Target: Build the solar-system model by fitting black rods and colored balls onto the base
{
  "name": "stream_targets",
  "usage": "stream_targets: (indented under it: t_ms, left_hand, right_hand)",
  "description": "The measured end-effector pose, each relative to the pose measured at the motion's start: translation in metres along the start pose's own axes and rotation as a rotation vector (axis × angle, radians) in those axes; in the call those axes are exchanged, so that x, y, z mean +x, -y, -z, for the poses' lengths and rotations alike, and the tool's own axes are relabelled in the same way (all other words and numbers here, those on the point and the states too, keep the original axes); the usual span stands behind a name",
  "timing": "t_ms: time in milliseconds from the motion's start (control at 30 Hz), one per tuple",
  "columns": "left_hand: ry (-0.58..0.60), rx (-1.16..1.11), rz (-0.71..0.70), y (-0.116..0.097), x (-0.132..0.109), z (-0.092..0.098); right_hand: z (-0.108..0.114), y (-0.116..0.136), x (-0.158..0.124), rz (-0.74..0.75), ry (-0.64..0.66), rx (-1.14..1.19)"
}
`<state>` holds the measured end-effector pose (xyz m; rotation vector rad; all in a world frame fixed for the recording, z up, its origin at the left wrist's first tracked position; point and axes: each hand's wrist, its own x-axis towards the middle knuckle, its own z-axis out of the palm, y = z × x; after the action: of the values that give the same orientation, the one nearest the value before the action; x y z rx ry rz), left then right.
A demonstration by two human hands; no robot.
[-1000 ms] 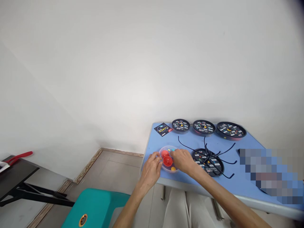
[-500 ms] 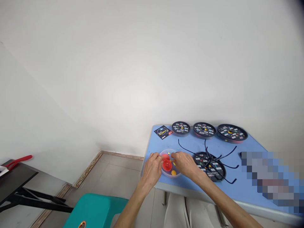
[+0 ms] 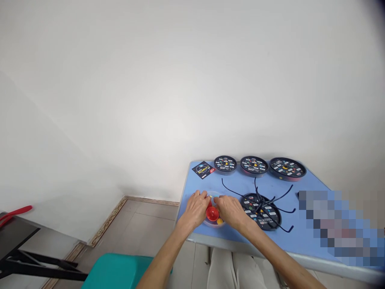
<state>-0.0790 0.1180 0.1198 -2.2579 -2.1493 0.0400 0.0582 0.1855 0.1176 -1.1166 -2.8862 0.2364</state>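
A clear round container [image 3: 214,224] stands at the near left of the blue table. Inside it are a red cup-like piece [image 3: 212,214] and a yellow ball [image 3: 219,221]. My left hand [image 3: 197,208] is at its left rim, fingers bent inward beside the red pieces. From the right, my right hand [image 3: 229,208] reaches over it with curled fingers. The two hands are close together, and their fingertips are too small to tell what they grip. Right of my right hand lies a black round lid [image 3: 266,222] with a black many-armed frame [image 3: 259,204] on top.
Three round black-lidded containers, left [image 3: 225,163], middle [image 3: 254,165] and right [image 3: 288,167], line the back of the table [image 3: 192,237]. A dark card [image 3: 203,169] lies at back left. A teal stool [image 3: 117,271] and a black table [image 3: 18,233] are at left.
My right hand has moved left and inward over the container, closer to my left hand, covering more of the pieces. The view has shifted slightly.
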Motion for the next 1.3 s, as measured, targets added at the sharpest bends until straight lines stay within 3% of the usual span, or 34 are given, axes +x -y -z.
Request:
stream_targets:
  t_ms: [300, 767, 1100, 1300]
  left_hand:
    - [0.005, -0.026, 0.001, 0.006, -0.008, 0.011]
    - [-0.076, -0.113, -0.004, 0.010, -0.008, 0.004]
    - [-0.190, -0.501, 0.123, 0.022, -0.016, 0.001]
    - [-0.123, -0.348, 0.068, 0.015, -0.015, -0.002]
  right_hand:
    - [0.001, -0.004, 0.001, 0.014, -0.009, 0.017]
    - [0.003, 0.001, 0.002, 0.021, -0.004, -0.003]
    - [0.001, -0.003, 0.002, 0.055, 0.010, 0.010]
    - [0.001, -0.006, 0.003, 0.042, -0.004, 0.078]
